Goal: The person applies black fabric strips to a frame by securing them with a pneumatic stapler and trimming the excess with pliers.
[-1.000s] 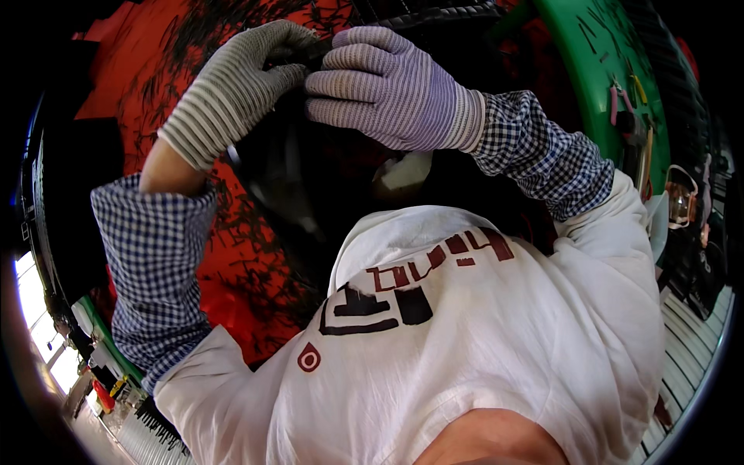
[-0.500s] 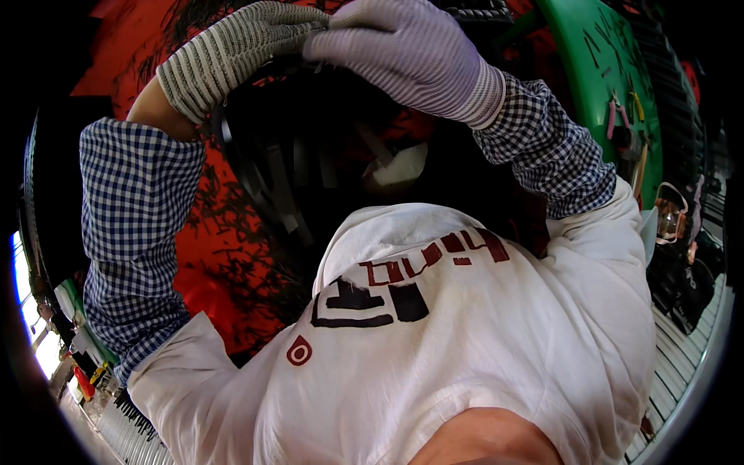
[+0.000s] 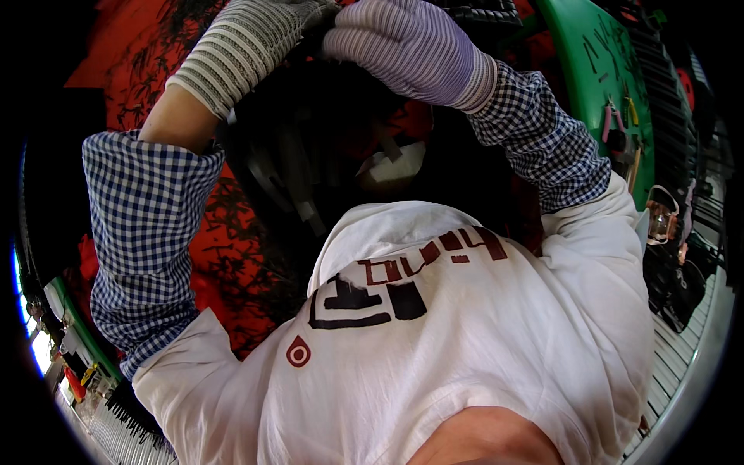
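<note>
My left hand (image 3: 256,48), in a grey-and-white striped knit glove, is at the top edge with its fingers curled and partly cut off by the frame. Close beside it, my right hand (image 3: 409,51) wears a pale purple striped glove, its fingers bent in toward the left fingertips. Both hands look closed where they meet. Whatever is between them is hidden by the gloves and by the dark area underneath. Blue-and-white checked sleeves (image 3: 147,225) cover both forearms.
Red surfaces (image 3: 221,256) strewn with small dark strips lie at the left and below. A green table (image 3: 577,46) at the right carries dark strips, pink-handled pliers (image 3: 611,120) and a yellow-handled tool (image 3: 632,110). A pale piece (image 3: 391,169) sits in the dark space before my shirt.
Both hands have moved up slightly, the left one also turning and shifting right. More of the left fingers is now past the top edge.
</note>
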`<action>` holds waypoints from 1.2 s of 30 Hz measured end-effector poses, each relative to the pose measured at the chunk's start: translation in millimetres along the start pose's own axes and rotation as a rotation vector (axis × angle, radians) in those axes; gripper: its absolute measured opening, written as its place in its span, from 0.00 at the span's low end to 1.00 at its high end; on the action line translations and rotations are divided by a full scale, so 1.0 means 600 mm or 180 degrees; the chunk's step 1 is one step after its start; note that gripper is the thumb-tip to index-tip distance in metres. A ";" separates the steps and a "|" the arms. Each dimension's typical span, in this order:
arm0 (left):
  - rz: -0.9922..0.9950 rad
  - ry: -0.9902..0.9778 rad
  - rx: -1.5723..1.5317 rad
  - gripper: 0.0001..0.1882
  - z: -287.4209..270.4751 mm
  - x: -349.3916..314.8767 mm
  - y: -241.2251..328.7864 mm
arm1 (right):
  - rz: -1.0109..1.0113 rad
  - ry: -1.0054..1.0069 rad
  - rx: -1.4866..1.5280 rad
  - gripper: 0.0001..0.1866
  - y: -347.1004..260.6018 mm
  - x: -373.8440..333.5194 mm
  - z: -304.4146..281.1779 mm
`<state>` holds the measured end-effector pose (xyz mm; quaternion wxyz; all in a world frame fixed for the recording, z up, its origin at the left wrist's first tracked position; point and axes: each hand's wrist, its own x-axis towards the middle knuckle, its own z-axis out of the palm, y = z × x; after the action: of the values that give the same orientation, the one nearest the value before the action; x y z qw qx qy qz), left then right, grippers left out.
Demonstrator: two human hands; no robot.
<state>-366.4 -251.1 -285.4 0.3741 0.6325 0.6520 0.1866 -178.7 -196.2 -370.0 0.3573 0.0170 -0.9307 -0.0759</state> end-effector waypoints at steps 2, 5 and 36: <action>0.0285 0.0686 -0.0972 0.12 -0.008 0.019 -0.072 | 0.0308 0.0533 0.0583 0.14 -0.003 0.019 0.015; 0.0177 0.0797 -0.0813 0.11 -0.009 -0.005 -0.063 | 0.0689 0.0469 0.0723 0.11 -0.006 0.027 -0.006; 0.1742 0.1990 0.1224 0.19 0.015 -0.029 -0.097 | 0.2206 -0.0322 0.2338 0.11 0.031 0.126 -0.053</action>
<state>-401.0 -277.7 -328.4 -0.0278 0.7529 0.5653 0.3360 -213.5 -188.1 -293.8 0.2865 -0.1720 -0.8631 0.3787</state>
